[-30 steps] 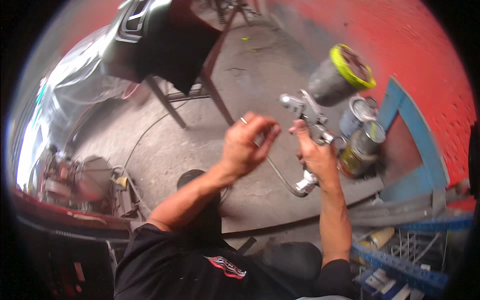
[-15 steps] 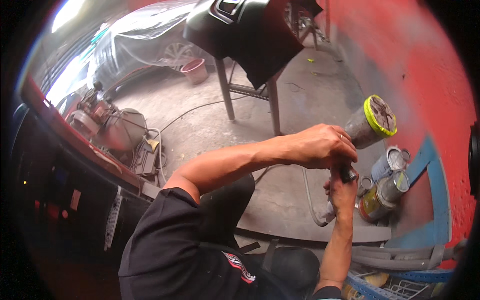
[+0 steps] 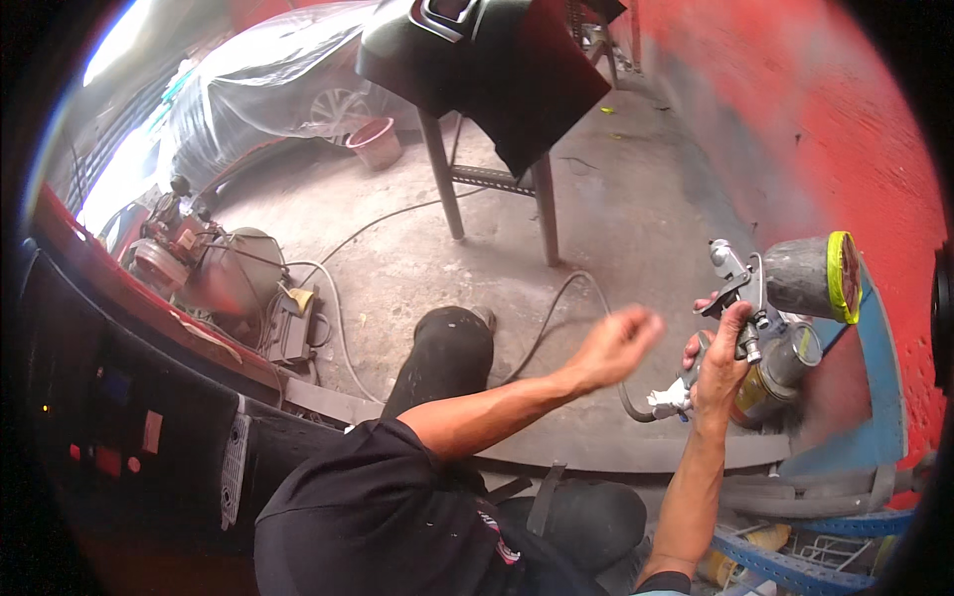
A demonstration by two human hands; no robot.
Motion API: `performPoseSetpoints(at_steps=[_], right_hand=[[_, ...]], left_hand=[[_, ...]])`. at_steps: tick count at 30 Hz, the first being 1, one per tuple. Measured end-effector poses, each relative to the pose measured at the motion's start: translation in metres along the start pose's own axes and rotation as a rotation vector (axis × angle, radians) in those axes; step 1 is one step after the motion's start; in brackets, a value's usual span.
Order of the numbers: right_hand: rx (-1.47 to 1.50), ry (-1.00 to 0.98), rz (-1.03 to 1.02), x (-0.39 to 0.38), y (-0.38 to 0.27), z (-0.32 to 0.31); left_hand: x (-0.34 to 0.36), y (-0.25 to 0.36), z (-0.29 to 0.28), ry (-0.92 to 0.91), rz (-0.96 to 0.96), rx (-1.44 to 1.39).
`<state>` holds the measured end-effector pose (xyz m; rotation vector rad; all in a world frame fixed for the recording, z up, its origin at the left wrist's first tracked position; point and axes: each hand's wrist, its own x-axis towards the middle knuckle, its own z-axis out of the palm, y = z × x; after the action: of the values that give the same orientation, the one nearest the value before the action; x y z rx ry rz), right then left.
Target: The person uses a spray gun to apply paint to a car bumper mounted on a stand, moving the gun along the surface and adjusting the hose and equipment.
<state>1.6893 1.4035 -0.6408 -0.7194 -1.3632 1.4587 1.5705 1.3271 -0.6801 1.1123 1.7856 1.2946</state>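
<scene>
At 9 o'clock sits a round-tanked metal compressor (image 3: 229, 276), and at 11 a pink, tapering bucket (image 3: 376, 147) on the rough concrete floor (image 3: 397, 253). Toward 4 the left hand (image 3: 618, 348) is motion-blurred, so I cannot tell whether its bent fingers press together. At 3 the right hand (image 3: 722, 370) wraps its fingers round a shiny metal spray gun (image 3: 741, 282), its scuffed grey cup (image 3: 798, 279) yellow-rimmed, contents hidden, with round cans (image 3: 796, 350) just past 3.

Left fingers (image 3: 636, 330) — blurred; black panel (image 3: 487, 74) — cropped above
</scene>
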Motion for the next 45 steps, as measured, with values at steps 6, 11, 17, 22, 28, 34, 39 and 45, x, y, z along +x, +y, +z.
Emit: performPoseSetpoints(at_steps=[6, 11, 17, 22, 28, 34, 39, 45], right_hand=[[0.155, -0.117, 0.068, 0.021, 0.009, 0.036], [0.108, -0.243, 0.085, 0.011, 0.026, 0.068], [0.070, -0.348, 0.052, -0.003, 0.004, 0.047], [0.207, -0.093, 0.118, 0.009, -0.014, 0.061], [0.186, 0.011, 0.197, 0.003, -0.017, 0.085], [0.003, 0.048, 0.105, -0.028, -0.018, 0.103], [-0.131, 0.052, 0.045, -0.058, -0.013, 0.161], [-0.060, -0.030, 0.108, -0.066, -0.004, 0.244]], left_hand=[[-0.015, -0.012, -0.005, -0.103, 0.067, -0.500], [-0.018, -0.010, -0.064, -0.395, -0.113, -0.447], [-0.005, -0.010, -0.066, -0.717, -0.189, -0.483], [0.013, 0.001, -0.081, -0.761, -0.236, -0.369], [0.023, 0.004, -0.106, -0.949, -0.053, -0.386], [0.001, -0.032, -0.102, -0.925, -0.048, -0.623], [0.005, -0.065, -0.143, -1.209, -0.069, -0.701], [-0.009, -0.086, -0.233, -1.073, -0.068, -0.704]])
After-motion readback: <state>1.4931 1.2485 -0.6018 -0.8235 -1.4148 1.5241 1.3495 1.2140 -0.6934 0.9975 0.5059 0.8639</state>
